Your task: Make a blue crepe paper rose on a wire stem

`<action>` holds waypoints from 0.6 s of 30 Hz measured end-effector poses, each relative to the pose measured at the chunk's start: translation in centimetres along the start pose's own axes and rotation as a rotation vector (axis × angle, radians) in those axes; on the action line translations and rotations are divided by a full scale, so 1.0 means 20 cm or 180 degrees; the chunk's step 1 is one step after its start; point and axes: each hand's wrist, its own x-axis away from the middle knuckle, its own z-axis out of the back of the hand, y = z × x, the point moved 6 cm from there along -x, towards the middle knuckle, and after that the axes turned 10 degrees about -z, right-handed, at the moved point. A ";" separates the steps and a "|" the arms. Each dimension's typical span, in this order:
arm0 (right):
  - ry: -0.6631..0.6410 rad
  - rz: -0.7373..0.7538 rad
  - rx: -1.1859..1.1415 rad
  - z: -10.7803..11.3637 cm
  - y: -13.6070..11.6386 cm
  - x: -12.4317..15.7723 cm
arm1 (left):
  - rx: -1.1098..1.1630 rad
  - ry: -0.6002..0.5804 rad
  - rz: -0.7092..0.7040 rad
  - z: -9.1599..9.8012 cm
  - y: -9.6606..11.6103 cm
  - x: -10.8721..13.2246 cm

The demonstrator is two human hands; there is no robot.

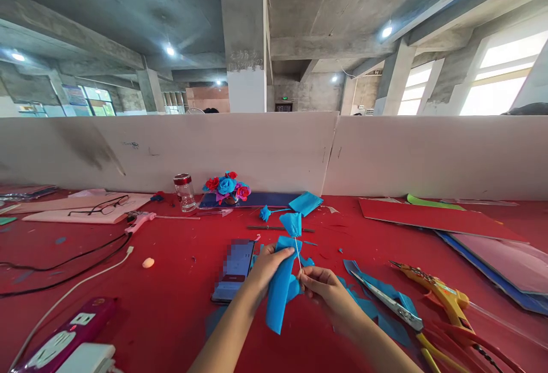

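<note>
My left hand (268,266) is closed on a folded strip of blue crepe paper (278,301), thumb laid across it. Between the fingertips of my right hand (322,286) is a thin white stem (297,252), held upright. A flared blue paper petal (291,224) sits at the top of this stem, just above the strip. Blue paper scraps (368,304) lie beneath and to the right of my hands. Beyond them rest a small blue paper flower (265,213) on a stem and a flat blue paper piece (305,203).
Scissors (387,300) and a yellow glue gun (436,287) lie right. A phone (234,270) is left of my hands, with a power strip (64,339) nearer. A glass jar (184,197), a paper bouquet (226,186) and coloured sheets (440,222) stand or lie farther back.
</note>
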 end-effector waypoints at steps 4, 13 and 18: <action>0.0047 -0.0016 -0.0014 0.00 0.00 0.00 | 0.0184 0.0033 0.0112 0.00 0.00 0.02; 0.0048 -0.0097 0.0060 0.02 0.02 -0.01 | 0.0452 0.0115 0.0369 -0.02 -0.02 0.02; 0.0021 -0.0229 0.0265 0.01 0.03 -0.01 | 0.0229 0.0047 0.0127 -0.02 0.00 0.01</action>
